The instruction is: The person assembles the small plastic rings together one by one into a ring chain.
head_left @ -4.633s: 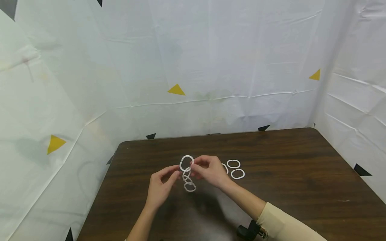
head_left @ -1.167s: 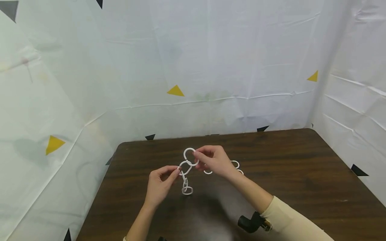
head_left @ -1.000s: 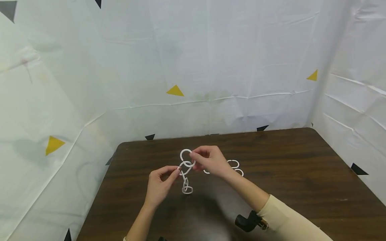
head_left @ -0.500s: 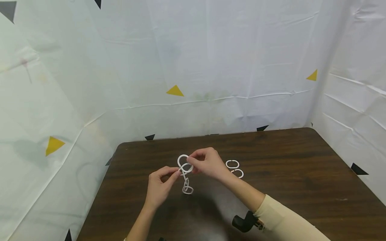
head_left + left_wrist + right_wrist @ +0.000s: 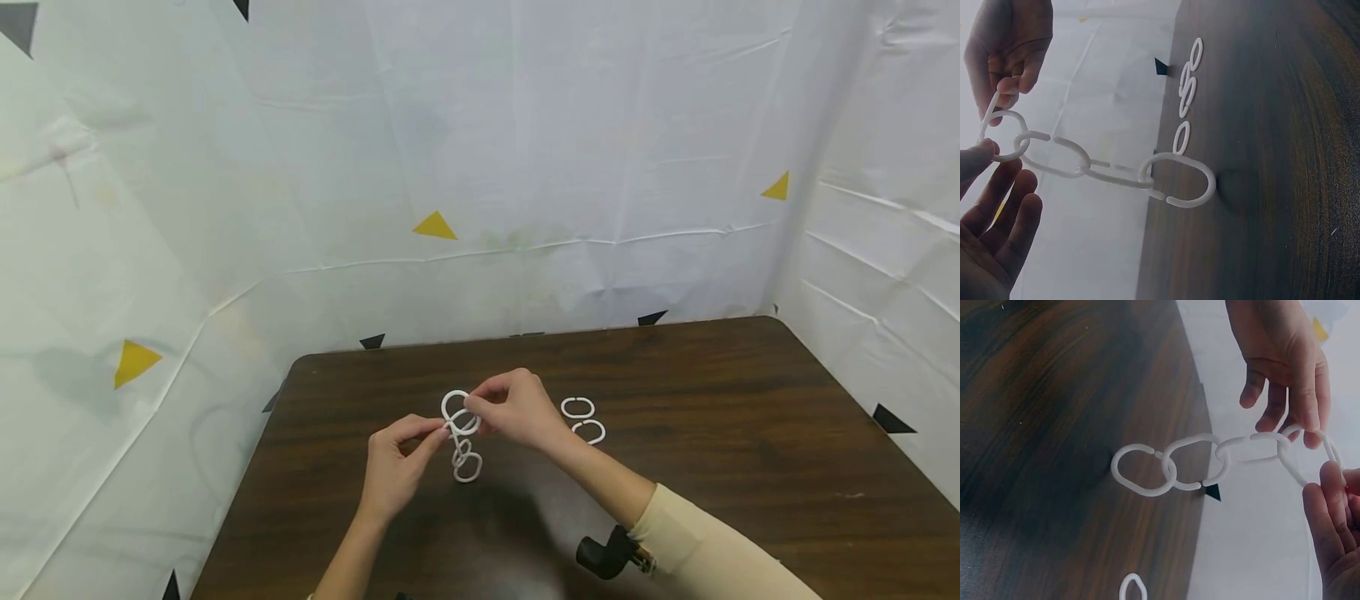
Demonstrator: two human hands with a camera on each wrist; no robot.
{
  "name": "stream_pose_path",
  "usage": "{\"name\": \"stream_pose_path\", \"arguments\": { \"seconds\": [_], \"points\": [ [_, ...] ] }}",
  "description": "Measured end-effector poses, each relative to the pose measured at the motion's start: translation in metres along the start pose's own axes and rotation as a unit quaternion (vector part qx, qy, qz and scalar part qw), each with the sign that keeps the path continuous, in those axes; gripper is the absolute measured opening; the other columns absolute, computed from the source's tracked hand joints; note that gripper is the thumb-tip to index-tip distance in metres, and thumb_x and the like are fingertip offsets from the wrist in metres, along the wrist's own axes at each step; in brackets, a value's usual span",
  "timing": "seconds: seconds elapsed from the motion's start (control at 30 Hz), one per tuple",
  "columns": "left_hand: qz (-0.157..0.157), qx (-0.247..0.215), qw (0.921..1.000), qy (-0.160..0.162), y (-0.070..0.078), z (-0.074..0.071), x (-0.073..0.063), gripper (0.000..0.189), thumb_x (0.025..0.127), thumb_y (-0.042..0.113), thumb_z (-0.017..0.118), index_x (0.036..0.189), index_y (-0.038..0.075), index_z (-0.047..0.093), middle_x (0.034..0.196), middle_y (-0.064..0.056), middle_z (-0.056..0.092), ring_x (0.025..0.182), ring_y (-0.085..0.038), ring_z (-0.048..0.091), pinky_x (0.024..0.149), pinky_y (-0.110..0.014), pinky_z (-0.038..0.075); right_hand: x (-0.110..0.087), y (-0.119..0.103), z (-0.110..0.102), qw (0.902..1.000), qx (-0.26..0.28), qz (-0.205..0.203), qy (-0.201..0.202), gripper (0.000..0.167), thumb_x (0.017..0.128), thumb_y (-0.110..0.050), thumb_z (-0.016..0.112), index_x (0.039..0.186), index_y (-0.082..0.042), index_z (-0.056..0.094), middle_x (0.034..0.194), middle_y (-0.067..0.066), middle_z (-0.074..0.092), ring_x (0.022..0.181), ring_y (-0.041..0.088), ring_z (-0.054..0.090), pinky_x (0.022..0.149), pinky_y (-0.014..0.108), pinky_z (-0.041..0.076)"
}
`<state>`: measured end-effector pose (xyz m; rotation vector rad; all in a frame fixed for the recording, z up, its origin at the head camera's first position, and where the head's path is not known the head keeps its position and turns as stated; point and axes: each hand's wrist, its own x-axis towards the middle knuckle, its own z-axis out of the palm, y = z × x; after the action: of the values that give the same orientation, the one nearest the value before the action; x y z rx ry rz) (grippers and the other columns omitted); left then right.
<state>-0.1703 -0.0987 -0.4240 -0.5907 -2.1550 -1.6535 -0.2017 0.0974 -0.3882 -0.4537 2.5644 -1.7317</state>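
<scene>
A white plastic chain of open oval links (image 5: 467, 482) hangs between the hands above the table. My left hand (image 5: 393, 467) pinches the upper end link (image 5: 1007, 159) between thumb and fingertips. With thumb and index finger, my right hand (image 5: 519, 410) grips another white link (image 5: 444, 404), which overlaps that end link; whether its gap is fully through is hard to see. Below, several joined links dangle, the lowest link (image 5: 1212, 181) near the tabletop. In the right wrist view the same lowest link (image 5: 1114, 465) appears, while fingers partly cover the upper links.
Loose white links (image 5: 592, 408) lie on the dark wood table (image 5: 712, 467), right of the hands; the left wrist view shows several loose links (image 5: 1189, 97). White sheeting (image 5: 525, 167) with yellow and black triangles surrounds the table. A black device (image 5: 603, 557) sits at the right wrist.
My right hand has come down and slightly left, bringing its link over the one in my left hand. The left hand stays nearly still. The hanging links have swung a little.
</scene>
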Motion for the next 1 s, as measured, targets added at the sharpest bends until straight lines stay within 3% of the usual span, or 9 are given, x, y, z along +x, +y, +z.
{"name": "stream_pose_path", "arguments": {
  "seconds": [0.1,0.33,0.5,0.7,0.87,1.0],
  "points": [
    [0.005,-0.002,1.0,0.001,0.001,0.0,0.0,0.009,0.083,-0.007,0.073,0.091,-0.002,0.075,0.08,-0.011,0.069,0.07,-0.019,0.065,0.058,-0.028,0.054,0.0,-0.001,0.0,1.0,-0.006,0.001,-0.001,0.012,0.089,-0.012,0.069,0.088,-0.002,0.076,0.066,0.003,0.069,0.061,0.03,0.07,0.054,0.03,0.055],
    [0.011,-0.005,0.9999,-0.011,-0.001,-0.001,-0.001,0.01,0.083,-0.008,0.073,0.092,-0.004,0.074,0.081,-0.014,0.07,0.07,-0.022,0.066,0.058,-0.023,0.053,0.001,0.001,-0.001,0.9997,-0.022,0.006,-0.007,0.012,0.089,-0.013,0.07,0.088,-0.002,0.076,0.065,0.002,0.069,0.056,0.018,0.068,0.055,0.029,0.054],
    [0.009,-0.018,0.9997,-0.012,-0.003,-0.003,-0.001,0.01,0.084,-0.009,0.071,0.093,-0.006,0.074,0.083,-0.018,0.069,0.073,-0.023,0.065,0.06,-0.019,0.052,0.0,0.001,-0.002,0.9996,-0.026,0.008,-0.007,0.012,0.088,-0.013,0.07,0.088,-0.003,0.076,0.066,0.004,0.07,0.057,0.021,0.069,0.056,0.029,0.053],
    [-0.001,-0.019,0.9998,-0.005,-0.004,-0.003,-0.002,0.01,0.085,-0.007,0.072,0.094,-0.005,0.074,0.083,-0.016,0.07,0.072,-0.036,0.067,0.06,-0.024,0.054,0.001,0.006,-0.001,0.9997,-0.023,0.008,0.001,0.012,0.088,-0.013,0.069,0.088,-0.004,0.076,0.065,0.003,0.069,0.054,0.014,0.067,0.056,0.029,0.054],
    [-0.018,-0.014,0.9997,0.001,-0.005,-0.003,-0.003,0.011,0.085,-0.006,0.071,0.093,0.0,0.075,0.084,-0.014,0.071,0.074,-0.034,0.068,0.06,-0.024,0.055,0.003,0.012,-0.003,0.9996,0.012,0.015,0.023,0.012,0.088,-0.012,0.071,0.09,-0.001,0.075,0.064,0.005,0.069,0.056,0.021,0.068,0.055,0.034,0.056],
    [-0.024,-0.02,0.9995,0.007,-0.016,-0.003,-0.003,0.012,0.085,-0.006,0.071,0.094,0.0,0.074,0.085,-0.014,0.072,0.075,-0.032,0.069,0.06,-0.024,0.055,0.004,0.016,-0.005,0.9988,0.037,0.008,0.03,0.016,0.089,-0.014,0.072,0.094,0.001,0.075,0.065,0.009,0.069,0.059,0.025,0.069,0.053,0.033,0.055]
  ]
}}
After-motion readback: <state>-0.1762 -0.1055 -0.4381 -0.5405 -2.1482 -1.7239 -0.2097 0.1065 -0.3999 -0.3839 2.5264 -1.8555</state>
